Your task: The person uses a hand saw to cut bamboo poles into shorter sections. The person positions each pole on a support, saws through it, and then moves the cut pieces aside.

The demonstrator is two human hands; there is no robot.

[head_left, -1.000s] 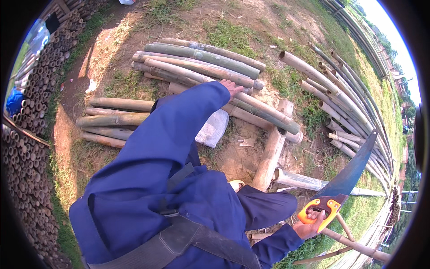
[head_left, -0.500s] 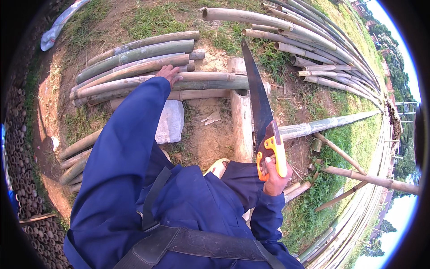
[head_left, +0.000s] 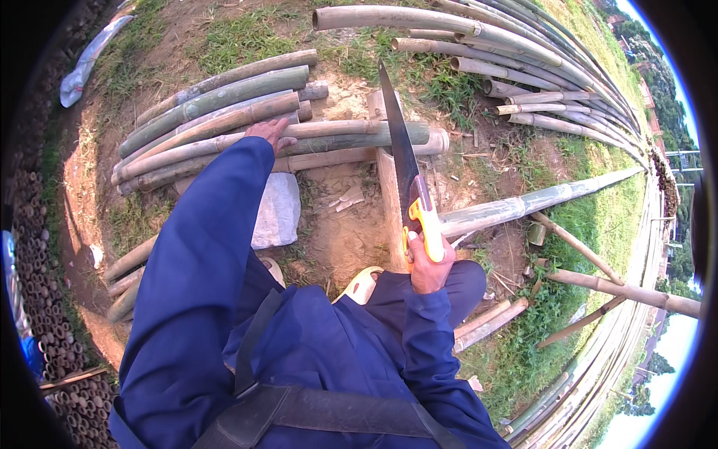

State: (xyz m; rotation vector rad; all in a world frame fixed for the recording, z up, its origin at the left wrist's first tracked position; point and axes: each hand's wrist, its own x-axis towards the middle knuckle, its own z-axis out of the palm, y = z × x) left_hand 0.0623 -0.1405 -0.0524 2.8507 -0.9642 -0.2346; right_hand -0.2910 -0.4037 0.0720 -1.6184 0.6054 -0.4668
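Note:
My left hand (head_left: pixel 270 135) lies over a pale bamboo pole (head_left: pixel 336 128) among several cut lengths, its fingers curled onto it. In my right hand (head_left: pixel 432 269) is a handsaw (head_left: pixel 404 146), gripped by its orange-yellow handle. The dark tapering blade points away from me and passes in front of the bamboo near its right end; I cannot tell whether its teeth touch. A greenish bamboo length (head_left: pixel 351 142) lies just nearer to me. Under these right ends runs a peeled wooden log (head_left: pixel 391 206).
A pale stone block (head_left: pixel 277 213) sits below my left forearm. Long bamboo poles (head_left: pixel 449 22) are stacked at the far right. One thick pole (head_left: pixel 538 200) stretches rightward beyond the saw handle. Short bamboo pieces (head_left: pixel 131 258) lie at the left, and more (head_left: pixel 490 325) lie right of my knee.
My right hand has moved left and slightly away from me with the saw, bringing the blade over the bamboo. My left hand has settled onto the pole. The whole view has shifted slightly.

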